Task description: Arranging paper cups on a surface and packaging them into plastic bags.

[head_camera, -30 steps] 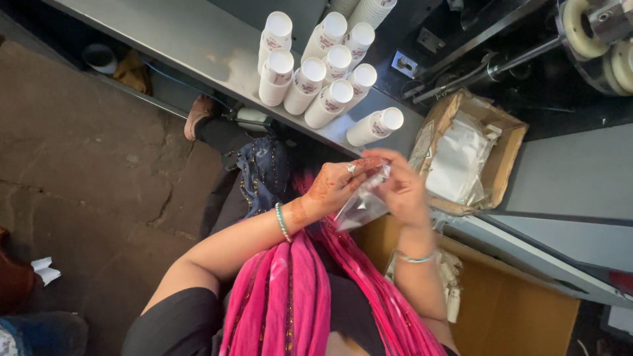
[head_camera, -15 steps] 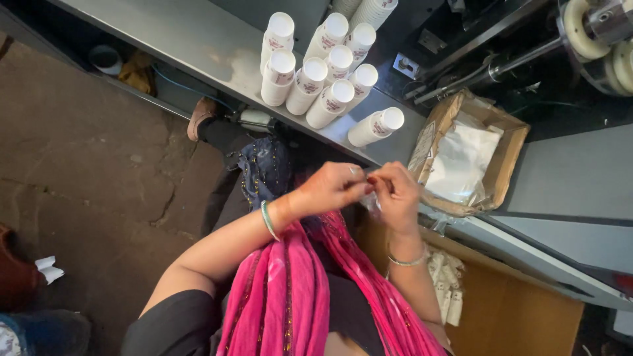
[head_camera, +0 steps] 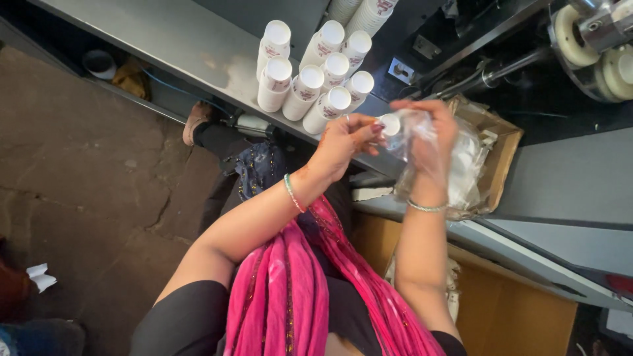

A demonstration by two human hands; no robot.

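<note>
My right hand (head_camera: 428,135) is raised over the bench edge and grips a clear plastic bag (head_camera: 422,155) that hangs down over my wrist. My left hand (head_camera: 346,138) pinches the bag's mouth from the left, just in front of a white paper cup stack (head_camera: 390,124) lying on the steel bench (head_camera: 198,46). Several more white cup stacks (head_camera: 310,72) stand grouped on the bench just beyond my left hand. How far the bag's mouth reaches round the lying stack cannot be told.
An open cardboard box (head_camera: 498,155) holding more clear bags sits right of my hands. Machine rollers (head_camera: 593,46) are at the top right. Below the bench are a rough stone floor (head_camera: 86,184) and a brown cabinet (head_camera: 521,310).
Both hands have lifted from near my lap up to the bench edge, carrying the bag to the lying cup stack. The bag hangs more spread out than before.
</note>
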